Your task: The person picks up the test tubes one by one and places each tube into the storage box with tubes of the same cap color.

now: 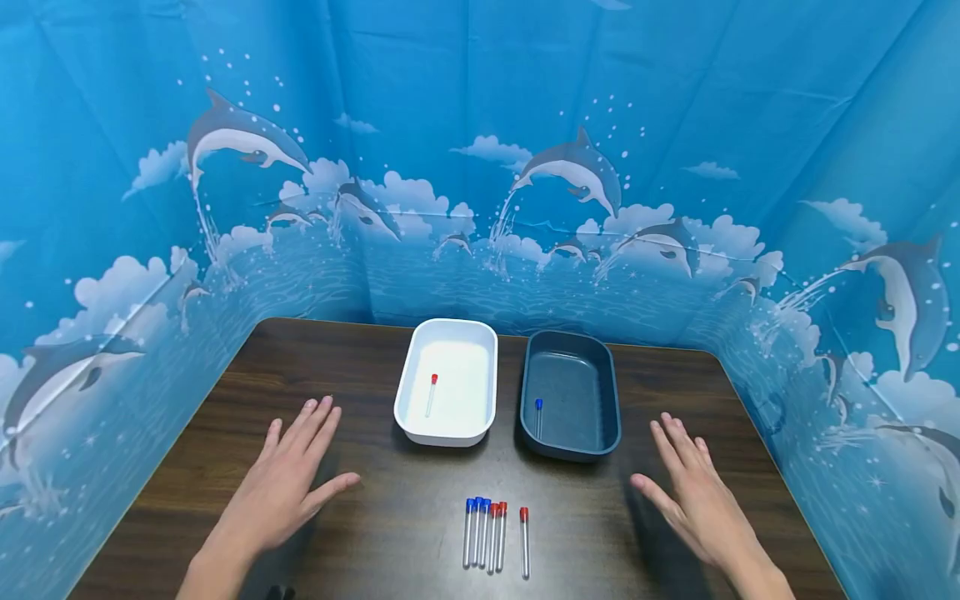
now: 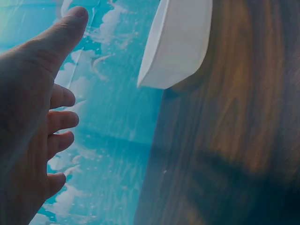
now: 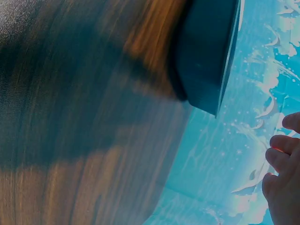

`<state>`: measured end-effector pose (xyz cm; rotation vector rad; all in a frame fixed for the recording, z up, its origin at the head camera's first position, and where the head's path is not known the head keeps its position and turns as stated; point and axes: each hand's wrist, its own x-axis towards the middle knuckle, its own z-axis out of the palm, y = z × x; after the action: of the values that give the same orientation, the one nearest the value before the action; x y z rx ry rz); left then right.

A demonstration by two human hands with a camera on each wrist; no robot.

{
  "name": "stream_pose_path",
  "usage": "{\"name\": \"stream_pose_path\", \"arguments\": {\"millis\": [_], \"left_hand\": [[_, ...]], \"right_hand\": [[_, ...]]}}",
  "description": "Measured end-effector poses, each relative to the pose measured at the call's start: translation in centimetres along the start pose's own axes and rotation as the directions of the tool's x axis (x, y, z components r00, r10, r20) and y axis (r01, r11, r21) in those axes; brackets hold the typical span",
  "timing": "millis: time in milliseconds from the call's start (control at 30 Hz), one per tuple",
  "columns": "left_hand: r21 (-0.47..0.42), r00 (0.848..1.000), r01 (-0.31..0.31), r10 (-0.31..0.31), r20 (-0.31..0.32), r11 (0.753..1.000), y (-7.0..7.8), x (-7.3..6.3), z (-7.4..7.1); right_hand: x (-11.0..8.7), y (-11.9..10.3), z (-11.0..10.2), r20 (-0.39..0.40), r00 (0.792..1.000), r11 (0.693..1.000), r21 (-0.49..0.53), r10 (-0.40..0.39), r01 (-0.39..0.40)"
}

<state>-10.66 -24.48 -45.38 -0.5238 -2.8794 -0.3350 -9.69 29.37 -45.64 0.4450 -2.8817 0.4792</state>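
Note:
In the head view my left hand (image 1: 281, 479) hovers over the table left of a white tray (image 1: 446, 439), fingers extended and holding nothing. My right hand (image 1: 697, 500) is held likewise, to the right of a dark blue-grey tray (image 1: 570, 454). A red-capped test tube (image 1: 431, 395) lies in the white tray, and a blue-capped test tube (image 1: 538, 419) in the dark one. Between the hands, several blue-capped tubes (image 1: 468, 533) and red-capped tubes (image 1: 502, 537) lie side by side. One more red-capped tube (image 1: 525, 543) lies slightly apart on their right.
The dark wood table (image 1: 360, 550) ends at a blue curtain (image 1: 420, 100) printed with dolphins, which hangs behind it and along both sides. A small black object (image 1: 280, 592) shows at the bottom edge near the left forearm.

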Motion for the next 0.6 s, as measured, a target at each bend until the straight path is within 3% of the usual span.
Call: {"name": "stream_pose_path", "arguments": {"millis": [367, 600], "left_hand": [[-0.090, 0.995, 0.022, -0.013, 0.102, 0.996, 3.3, -0.7, 3.4], [-0.140, 0.990, -0.025, 0.044, 0.133, 0.990, 6.2, -1.6, 6.4]], "right_hand": [[0.9, 0.7, 1.7, 0.031, 0.999, 0.998, 0.048, 0.044, -0.046], [1.6, 1.0, 2.8, 0.061, 0.996, 0.994, 0.087, 0.064, -0.069]]}}
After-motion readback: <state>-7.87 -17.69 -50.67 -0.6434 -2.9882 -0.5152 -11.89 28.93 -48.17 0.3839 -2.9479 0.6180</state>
